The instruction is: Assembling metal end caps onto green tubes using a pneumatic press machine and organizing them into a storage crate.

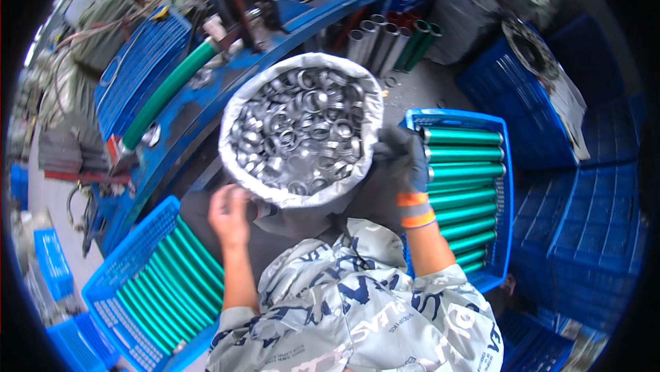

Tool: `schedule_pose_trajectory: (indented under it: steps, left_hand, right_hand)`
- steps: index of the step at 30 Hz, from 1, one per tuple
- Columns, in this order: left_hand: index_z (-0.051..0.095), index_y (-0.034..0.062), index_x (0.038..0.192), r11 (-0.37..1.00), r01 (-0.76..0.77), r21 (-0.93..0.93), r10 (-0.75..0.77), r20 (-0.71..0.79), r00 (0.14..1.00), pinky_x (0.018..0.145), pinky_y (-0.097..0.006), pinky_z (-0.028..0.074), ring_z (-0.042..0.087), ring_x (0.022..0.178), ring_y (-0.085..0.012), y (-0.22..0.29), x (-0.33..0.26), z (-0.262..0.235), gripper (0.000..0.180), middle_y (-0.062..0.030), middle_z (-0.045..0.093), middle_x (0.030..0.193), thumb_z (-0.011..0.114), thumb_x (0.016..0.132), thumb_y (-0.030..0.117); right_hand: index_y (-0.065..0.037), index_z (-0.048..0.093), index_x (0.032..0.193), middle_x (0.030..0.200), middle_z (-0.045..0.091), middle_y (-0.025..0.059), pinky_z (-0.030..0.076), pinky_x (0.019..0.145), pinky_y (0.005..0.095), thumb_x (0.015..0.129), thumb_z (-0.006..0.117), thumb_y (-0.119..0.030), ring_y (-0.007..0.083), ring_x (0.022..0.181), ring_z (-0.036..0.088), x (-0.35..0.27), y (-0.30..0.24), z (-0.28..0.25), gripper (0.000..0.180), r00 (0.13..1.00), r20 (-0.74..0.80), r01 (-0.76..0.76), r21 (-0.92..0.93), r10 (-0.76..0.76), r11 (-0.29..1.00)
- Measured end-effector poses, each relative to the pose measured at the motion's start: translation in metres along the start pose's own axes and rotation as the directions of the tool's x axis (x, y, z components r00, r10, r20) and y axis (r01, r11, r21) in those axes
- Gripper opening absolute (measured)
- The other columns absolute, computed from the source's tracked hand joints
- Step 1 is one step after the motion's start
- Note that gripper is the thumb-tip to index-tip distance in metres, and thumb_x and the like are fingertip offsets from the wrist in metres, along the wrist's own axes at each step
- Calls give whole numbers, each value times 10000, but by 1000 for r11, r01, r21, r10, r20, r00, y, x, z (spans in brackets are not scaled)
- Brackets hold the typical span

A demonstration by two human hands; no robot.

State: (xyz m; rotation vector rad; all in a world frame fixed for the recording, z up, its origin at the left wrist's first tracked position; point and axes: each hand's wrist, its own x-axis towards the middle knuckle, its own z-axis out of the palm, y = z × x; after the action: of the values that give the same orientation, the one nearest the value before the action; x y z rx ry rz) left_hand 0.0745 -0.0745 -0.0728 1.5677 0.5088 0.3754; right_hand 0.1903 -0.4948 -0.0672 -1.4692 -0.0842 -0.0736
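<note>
Two hands of yours flank the white-lined container (375,100) of metal rings (316,102) in front of your body, with a blue crate (508,200) of green tubes (464,171) on either side. Your bare left hand (229,215) is at its lower-left rim, fingers bent, though whether they pinch anything you cannot tell. Your gloved right hand (407,159) is at the right rim, its dark, blurred fingers unreadable.
</note>
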Motion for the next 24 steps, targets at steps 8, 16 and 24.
schedule_pose_trajectory:
  steps: [8, 16, 24]
  left_hand:
    - [768, -20, 1002, 982, -144, 123, 54, 545, 837, 745, -419, 598, 780, 808, -333, 82, -89, 69, 439, -204, 777, 893, 847, 1042, 410]
    - [668, 13, 756, 907, -381, 178, 85, 809, 581, 591, -525, 467, 642, 626, -450, 120, -81, 31, 437, -213, 637, 679, 770, 1074, 295]
    - [648, 3, 726, 915, -385, 124, 135, 803, 581, 534, -470, 406, 541, 523, -393, 120, -87, 22, 422, -192, 560, 622, 803, 1047, 230]
  right_hand:
    - [-313, 179, 1860, 1934, 37, 180, 56, 1374, 754, 924, 464, -1014, 532, 1753, -5, -10, -120, 226, 1203, 780, 617, -623, 780, -98, -48]
    - [-164, 149, 1856, 1902, 129, 260, 69, 1385, 725, 950, 499, -978, 531, 1732, 146, -13, -116, 243, 1267, 733, 680, -668, 726, 25, -161]
    - [-97, 333, 1811, 1397, 452, 90, 433, 1096, 486, 1033, 582, -838, 276, 1288, 449, -4, -60, 257, 1103, 622, 630, -780, 453, -465, -432]
